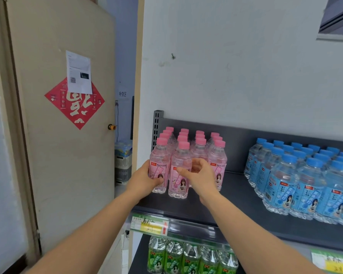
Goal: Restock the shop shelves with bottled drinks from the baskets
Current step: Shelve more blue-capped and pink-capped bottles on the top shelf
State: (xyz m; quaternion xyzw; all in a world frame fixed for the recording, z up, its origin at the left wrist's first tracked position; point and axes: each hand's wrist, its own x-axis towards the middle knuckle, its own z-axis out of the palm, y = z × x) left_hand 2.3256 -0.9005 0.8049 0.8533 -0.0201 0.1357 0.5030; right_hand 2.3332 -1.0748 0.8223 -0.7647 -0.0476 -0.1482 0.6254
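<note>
Up on the top shelf (236, 196), left hand (147, 177) wrapped round the front-left pink bottle (159, 171), right hand (198, 175) loosely curled beside the next bottle (179, 175), grip unclear. Best nudged straight back, labels forward, caps level, rows tight against the pack.

I see bare shelf (238, 196) in the middle of the frame, an open lane between the pink bottles (186, 155) at centre left and the blue bottles (297, 175) at right. In front of the pink block a strip of shelf stays free. Above both groups the wall (236, 66) is clear. At left, the shelf post (157, 125) and door (67, 145) close that side.
</note>
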